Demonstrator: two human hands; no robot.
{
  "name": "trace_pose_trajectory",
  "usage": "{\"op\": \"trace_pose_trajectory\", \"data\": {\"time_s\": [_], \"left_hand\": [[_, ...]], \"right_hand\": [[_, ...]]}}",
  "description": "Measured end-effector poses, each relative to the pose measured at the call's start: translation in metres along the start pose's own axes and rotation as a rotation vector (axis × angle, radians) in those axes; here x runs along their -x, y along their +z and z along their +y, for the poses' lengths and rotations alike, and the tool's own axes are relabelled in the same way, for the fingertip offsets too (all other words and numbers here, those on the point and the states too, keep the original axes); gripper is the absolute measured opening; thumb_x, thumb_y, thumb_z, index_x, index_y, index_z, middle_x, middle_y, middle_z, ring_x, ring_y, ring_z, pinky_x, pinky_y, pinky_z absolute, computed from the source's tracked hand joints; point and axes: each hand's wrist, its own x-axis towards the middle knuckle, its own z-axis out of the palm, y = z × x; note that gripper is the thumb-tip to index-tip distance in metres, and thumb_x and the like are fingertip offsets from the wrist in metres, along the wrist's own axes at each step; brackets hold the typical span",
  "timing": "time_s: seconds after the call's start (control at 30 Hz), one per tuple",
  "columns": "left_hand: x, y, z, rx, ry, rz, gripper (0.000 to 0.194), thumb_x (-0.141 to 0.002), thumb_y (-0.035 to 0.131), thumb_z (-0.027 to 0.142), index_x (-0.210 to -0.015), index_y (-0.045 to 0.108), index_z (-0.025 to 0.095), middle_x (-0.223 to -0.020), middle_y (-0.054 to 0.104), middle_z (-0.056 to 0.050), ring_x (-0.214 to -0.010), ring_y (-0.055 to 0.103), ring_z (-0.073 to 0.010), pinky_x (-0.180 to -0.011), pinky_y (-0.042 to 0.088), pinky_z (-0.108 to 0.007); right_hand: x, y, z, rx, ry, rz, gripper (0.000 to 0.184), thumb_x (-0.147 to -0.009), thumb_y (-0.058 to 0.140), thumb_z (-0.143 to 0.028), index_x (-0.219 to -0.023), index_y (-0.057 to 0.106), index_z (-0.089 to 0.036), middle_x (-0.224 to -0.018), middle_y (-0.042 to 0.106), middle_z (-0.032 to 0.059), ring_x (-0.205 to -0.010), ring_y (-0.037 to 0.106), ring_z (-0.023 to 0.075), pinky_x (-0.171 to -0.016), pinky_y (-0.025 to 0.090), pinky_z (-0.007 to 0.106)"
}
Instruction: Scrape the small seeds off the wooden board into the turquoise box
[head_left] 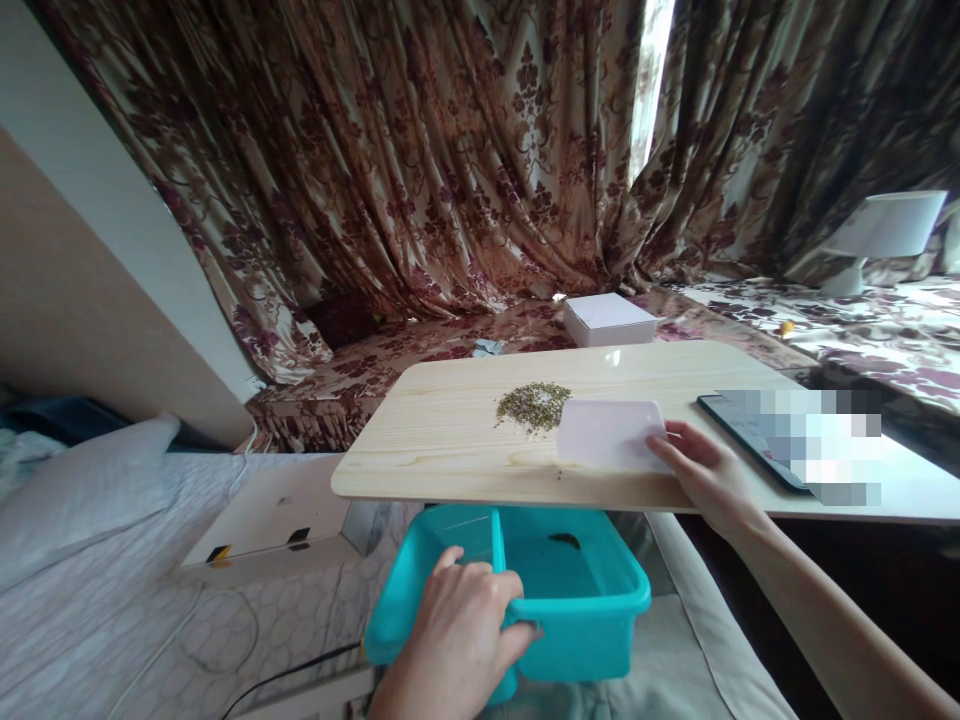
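I see the right hand point(709, 470) pinching a white card point(611, 435) at its three o'clock edge, beside the herb pile point(534, 407) at its ten o'clock, while the left hand point(469, 620) (fingers curled) grips the turquoise bin point(577, 605) at six o'clock.

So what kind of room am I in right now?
Probably a bedroom: there's a pillow on a quilted cover at the left, long patterned curtains across the back, and a white-shaded lamp at the right.
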Motion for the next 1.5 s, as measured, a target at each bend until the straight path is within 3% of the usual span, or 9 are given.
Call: {"op": "trace_pose_trajectory", "data": {"time_s": [0.4,0.63,0.9,1.17,1.5], "left_hand": [[0.001,-0.002,0.002,0.013,0.002,-0.004,0.011,-0.076,0.064,0.035,-0.075,0.065,0.024,-0.073,0.064,0.0,-0.08,0.059,-0.0211,-0.093,0.03,-0.042],[0.001,-0.003,0.003,-0.01,0.002,-0.007,0.013,-0.077,0.062,0.036,-0.074,0.065,0.024,-0.073,0.064,0.0,-0.079,0.059,-0.0208,-0.093,0.03,-0.04],[-0.001,-0.001,0.003,-0.017,0.018,-0.027,0.014,-0.075,0.066,0.037,-0.073,0.065,0.024,-0.072,0.064,0.001,-0.076,0.059,-0.0206,-0.092,0.03,-0.041],[-0.002,-0.004,0.005,-0.034,0.034,-0.036,0.017,-0.075,0.066,0.039,-0.07,0.064,0.023,-0.071,0.064,0.0,-0.075,0.059,-0.0199,-0.093,0.029,-0.039],[-0.001,-0.005,0.007,-0.024,0.022,-0.051,0.017,-0.076,0.065,0.039,-0.07,0.064,0.023,-0.07,0.064,0.0,-0.075,0.059,-0.02,-0.094,0.029,-0.04]], "right_hand": [[0.013,0.0,-0.003,0.046,-0.024,-0.044,0.041,-0.056,0.073,-0.051,-0.08,0.065,-0.02,-0.076,0.071,0.0046,-0.071,0.062,0.0208,-0.061,0.047,0.028],[0.018,-0.001,-0.004,-0.004,0.021,-0.149,0.041,-0.056,0.073,-0.05,-0.084,0.067,-0.021,-0.079,0.072,0.0055,-0.073,0.064,0.0229,-0.061,0.05,0.029],[-0.01,0.011,-0.008,-0.012,-0.04,0.082,0.03,-0.06,0.071,-0.044,-0.079,0.063,-0.022,-0.075,0.071,0.0037,-0.072,0.066,0.0216,-0.066,0.051,0.031],[-0.025,0.036,-0.002,0.033,-0.079,-0.011,0.032,-0.067,0.064,-0.045,-0.085,0.059,-0.02,-0.078,0.072,0.0058,-0.072,0.066,0.0212,-0.068,0.05,0.033],[-0.024,0.032,0.0,0.068,-0.096,-0.041,0.029,-0.069,0.062,-0.042,-0.089,0.059,-0.02,-0.081,0.072,0.0063,-0.075,0.067,0.0215,-0.069,0.051,0.033]]}}
